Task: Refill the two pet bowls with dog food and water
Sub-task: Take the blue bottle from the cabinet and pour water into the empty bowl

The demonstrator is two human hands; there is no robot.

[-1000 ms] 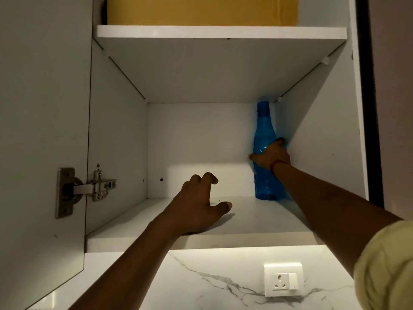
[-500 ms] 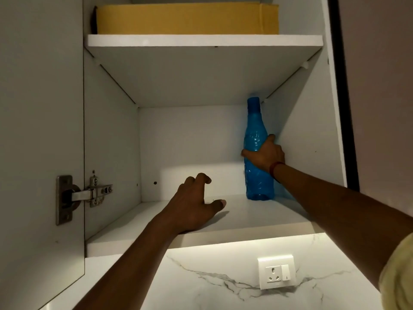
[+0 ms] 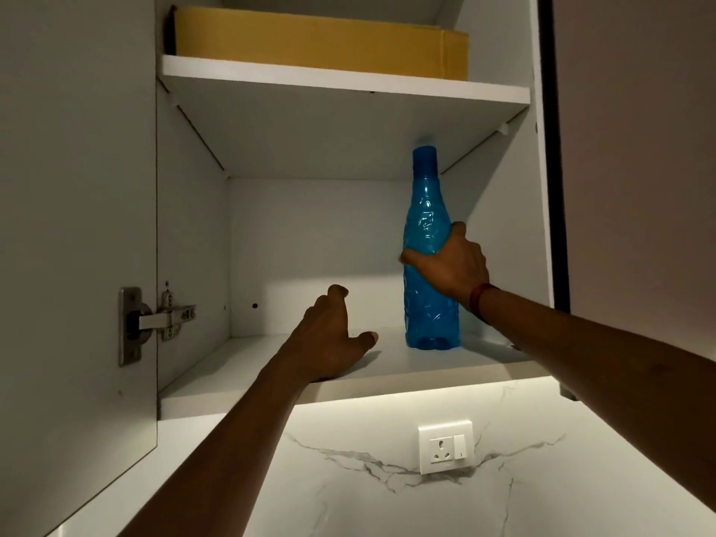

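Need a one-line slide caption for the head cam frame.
Right hand grips an upright blue bottle in the open cabinet; left hand rests on the lower shelf.

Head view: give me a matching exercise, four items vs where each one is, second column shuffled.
Column 1:
1. bottle
2. box
3. left hand
4. socket

Column 2:
A. on the marble wall
B. rests on the lower shelf
C. on the top shelf
D. gripped by the right hand

Pairs: 1-D, 2-C, 3-B, 4-A
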